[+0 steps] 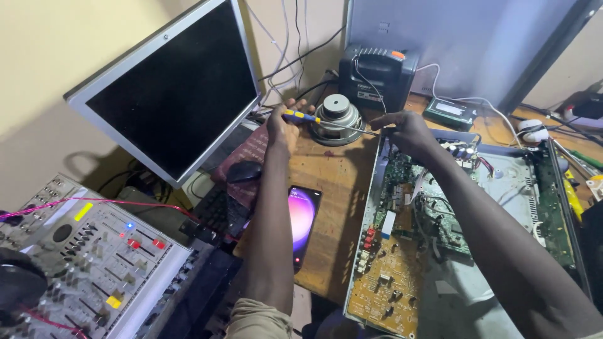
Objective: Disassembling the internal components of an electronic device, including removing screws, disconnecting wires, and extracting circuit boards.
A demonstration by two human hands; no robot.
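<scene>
Biggest thing here is the wooden counter (pixel 326 182), pretty crowded. Leaning at the back left there's a flat silver-framed monitor with a dark screen (pixel 173 88). On the right half of the counter sits an opened grey metal chassis full of green and tan circuit boards (pixel 440 220), lid off, wiring all exposed. Down in the lower left corner is a grey audio mixer with rows of small knobs and sliders (pixel 94 257), with a thin pink cable draped over it. Behind everything, against the wall, a black boxy power unit with an orange button (pixel 377 72).

Between the two forearms a black smartphone with a glowing purple screen (pixel 303 223) lies flat on the wood. Further back, near the left hand, a round silver speaker driver (pixel 338 116) sits face down. A black computer mouse (pixel 244 171) rests on a reddish pad by the monitor's foot.

Now the hands. The left hand (pixel 284 125) has its grip wrapped tight around the handle of a screwdriver with a blue and yellow handle and a long thin metal shaft (pixel 326 122), held about level over the speaker driver. The right hand (pixel 408 129) pinches the shaft's far end with its fingertips, right above the back left corner of the chassis.
</scene>
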